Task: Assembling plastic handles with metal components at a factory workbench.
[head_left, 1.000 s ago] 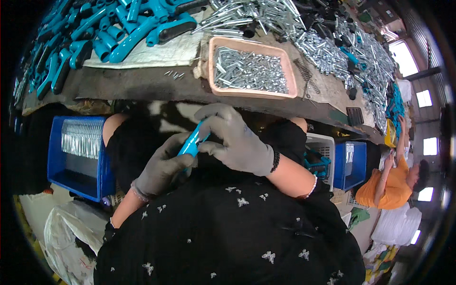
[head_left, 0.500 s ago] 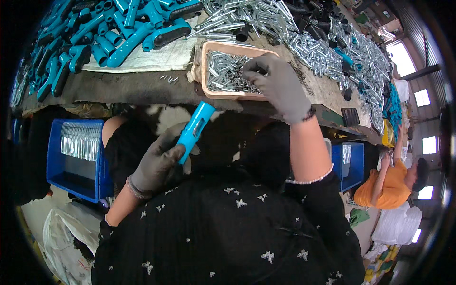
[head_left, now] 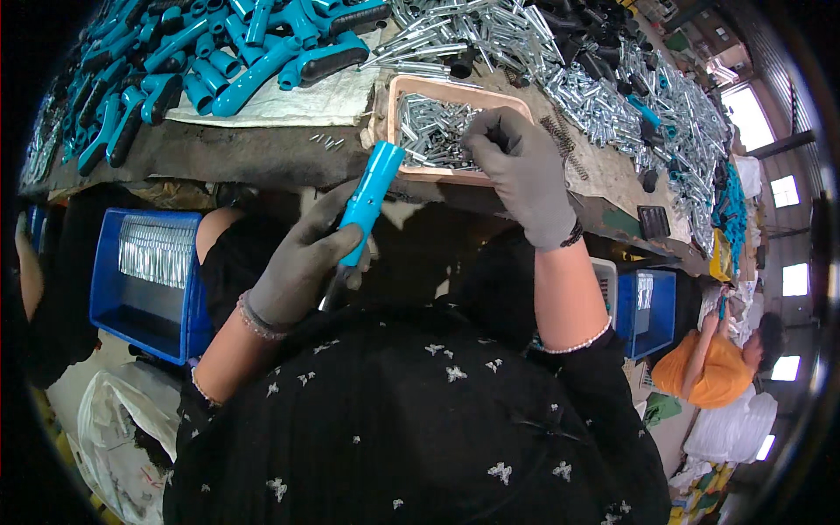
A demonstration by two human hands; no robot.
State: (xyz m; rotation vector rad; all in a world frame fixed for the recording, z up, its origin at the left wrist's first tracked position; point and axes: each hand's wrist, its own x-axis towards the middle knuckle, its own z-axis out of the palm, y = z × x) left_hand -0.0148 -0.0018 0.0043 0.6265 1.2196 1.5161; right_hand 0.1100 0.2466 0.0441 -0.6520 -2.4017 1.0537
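My left hand (head_left: 297, 267), in a grey glove, is closed around a teal plastic tube (head_left: 371, 203) with small holes in its side. The tube leans up and to the right, just short of the bench edge. A shiny metal end (head_left: 331, 293) shows below that hand. My right hand (head_left: 532, 179), also gloved, hovers over the right side of a pale pink tray (head_left: 446, 176) filled with small metal pins (head_left: 429, 131). Its thumb and fingertips are pinched together; whatever lies between them is too small or hidden to tell.
Teal plastic handles (head_left: 262, 79) are heaped at the far left of the bench, metal tubes (head_left: 595, 105) at the far right. A few loose pins (head_left: 328, 142) lie left of the tray, springs (head_left: 564, 144) right of it. Blue crates (head_left: 140, 315) flank me. A person in orange (head_left: 709, 367) is at right.
My left hand has raised the teal tube toward the tray and turned it, so its large slot no longer shows. My right hand has drawn back slightly from the pins, fingers still pinched.
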